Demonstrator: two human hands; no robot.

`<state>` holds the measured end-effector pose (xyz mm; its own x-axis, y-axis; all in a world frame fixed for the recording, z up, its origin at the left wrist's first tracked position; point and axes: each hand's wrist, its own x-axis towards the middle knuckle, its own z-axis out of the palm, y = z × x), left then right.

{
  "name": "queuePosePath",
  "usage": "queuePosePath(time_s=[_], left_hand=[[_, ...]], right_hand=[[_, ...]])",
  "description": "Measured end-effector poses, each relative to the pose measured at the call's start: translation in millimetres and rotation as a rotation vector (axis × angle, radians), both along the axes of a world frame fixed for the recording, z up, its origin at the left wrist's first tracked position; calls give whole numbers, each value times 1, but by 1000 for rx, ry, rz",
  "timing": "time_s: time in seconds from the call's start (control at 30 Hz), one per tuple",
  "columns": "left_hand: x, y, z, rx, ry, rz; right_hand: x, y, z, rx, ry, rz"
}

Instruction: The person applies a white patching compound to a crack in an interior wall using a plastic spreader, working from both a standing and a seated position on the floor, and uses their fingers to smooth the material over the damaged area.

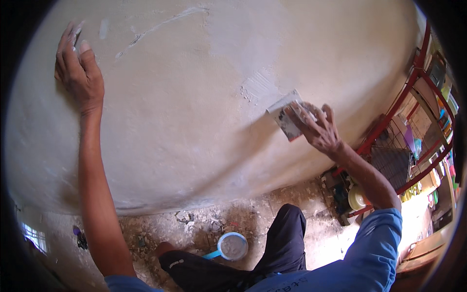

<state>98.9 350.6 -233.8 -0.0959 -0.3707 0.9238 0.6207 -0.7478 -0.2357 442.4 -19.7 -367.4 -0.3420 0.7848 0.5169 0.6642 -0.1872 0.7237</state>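
My left hand (79, 73) is at the upper left against the plastered wall (165, 112), fingers bent round something brownish that is mostly hidden. My right hand (318, 127) grips a flat, putty-smeared metal scraper (278, 109) held at the wall, right of centre. Just above and left of the scraper is a ridged patch of wet filler (258, 85) on a paler band. A long white filler streak (160, 27) crosses the upper wall.
A pale blue scoop (233, 246) of grey-white paste sits on the debris-strewn floor (189, 228) between my legs. At the right stand a red metal rack (418, 68), a wire basket (391, 141) and assorted household items. A small window (34, 236) shows at the lower left.
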Motion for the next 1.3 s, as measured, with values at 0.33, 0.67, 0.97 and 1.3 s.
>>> queuePosePath(time_s=[0.33, 0.67, 0.97, 1.3], left_hand=[[6, -10, 0, -54, 2, 57], [8, -19, 0, -49, 38, -15], [7, -20, -1, -71, 31, -27], [12, -14, -4, -70, -2, -51]], right_hand=[[-57, 37, 64, 508, 344, 93], [-93, 36, -78, 41, 286, -21], [-74, 61, 55, 608, 328, 60], [-86, 25, -50, -8, 165, -48]])
